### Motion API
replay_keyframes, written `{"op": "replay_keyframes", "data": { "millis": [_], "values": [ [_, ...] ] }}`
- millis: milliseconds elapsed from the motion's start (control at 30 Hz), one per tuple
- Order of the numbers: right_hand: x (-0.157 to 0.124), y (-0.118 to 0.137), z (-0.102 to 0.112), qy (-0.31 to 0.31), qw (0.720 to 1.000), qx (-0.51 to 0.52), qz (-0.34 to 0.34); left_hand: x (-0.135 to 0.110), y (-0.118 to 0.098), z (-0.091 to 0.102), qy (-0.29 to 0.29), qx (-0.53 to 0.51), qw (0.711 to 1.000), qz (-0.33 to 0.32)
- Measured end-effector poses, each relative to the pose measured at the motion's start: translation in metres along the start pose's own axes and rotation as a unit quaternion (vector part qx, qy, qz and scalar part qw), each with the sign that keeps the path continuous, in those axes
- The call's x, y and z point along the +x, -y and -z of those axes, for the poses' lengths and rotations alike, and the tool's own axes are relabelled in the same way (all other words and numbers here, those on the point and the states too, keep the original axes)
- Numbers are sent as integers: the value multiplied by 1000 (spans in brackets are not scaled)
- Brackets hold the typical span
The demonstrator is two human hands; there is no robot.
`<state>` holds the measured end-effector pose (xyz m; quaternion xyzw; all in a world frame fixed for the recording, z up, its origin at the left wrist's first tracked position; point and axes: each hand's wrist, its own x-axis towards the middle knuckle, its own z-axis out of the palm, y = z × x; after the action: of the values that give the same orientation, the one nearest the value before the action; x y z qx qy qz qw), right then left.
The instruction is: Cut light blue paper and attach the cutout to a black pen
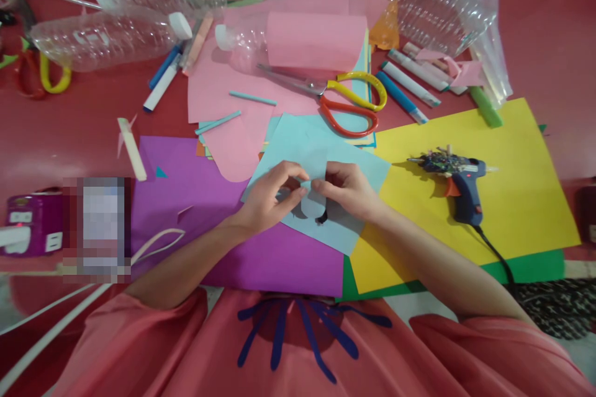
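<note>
Pale blue paper sits in the middle of a red work surface [69,124] crowded with craft supplies. Both of the person's hands meet over a light blue sheet [326,149], close to the near edge of the surface. The left hand [270,198] and the right hand [347,189] each pinch a small blue cut-out [311,203] between thumb and fingertips, and the two hands' fingertips almost touch. The cut-out is held over the light blue sheet. A small black shape [321,218] shows under the right hand; what it is cannot be told.

The light blue sheet overlaps a purple sheet [195,186] on the left and a yellow sheet [512,198] on the right. A green sheet [535,267] peeks out from under the yellow one. A blue glue gun [459,183] lies on the yellow sheet, well apart from the hands. Scissors [347,102] with red and yellow handles lie just beyond the light blue sheet, partly on pink paper [316,40]. Clear plastic bottles [107,37] and markers [410,84] are strewn along the far edge.
</note>
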<state>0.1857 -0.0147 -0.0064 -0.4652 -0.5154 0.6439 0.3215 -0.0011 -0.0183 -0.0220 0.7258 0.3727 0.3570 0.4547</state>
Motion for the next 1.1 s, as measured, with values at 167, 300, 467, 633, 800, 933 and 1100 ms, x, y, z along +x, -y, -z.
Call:
{"op": "replay_keyframes", "data": {
  "millis": [167,300,467,633,800,933,1100],
  "values": [
    [0,0,-1,-21,999,-40,22,2,-2,0,-21,-36,999,22],
    [-1,3,-2,-14,999,-35,19,2,0,2,-62,-35,997,11],
    [-1,5,-2,-4,999,-48,17,2,0,4,-69,-23,997,27],
    [-1,4,-1,8,999,-43,17,2,0,5,-64,-18,997,30],
    [-1,3,0,8,999,-41,19,3,0,5,-65,-24,997,17],
    [-1,3,1,11,999,-40,22,3,0,5,-62,-26,998,21],
    [-1,4,1,15,999,-40,16,3,1,5,-62,-22,998,26]
  ]
}}
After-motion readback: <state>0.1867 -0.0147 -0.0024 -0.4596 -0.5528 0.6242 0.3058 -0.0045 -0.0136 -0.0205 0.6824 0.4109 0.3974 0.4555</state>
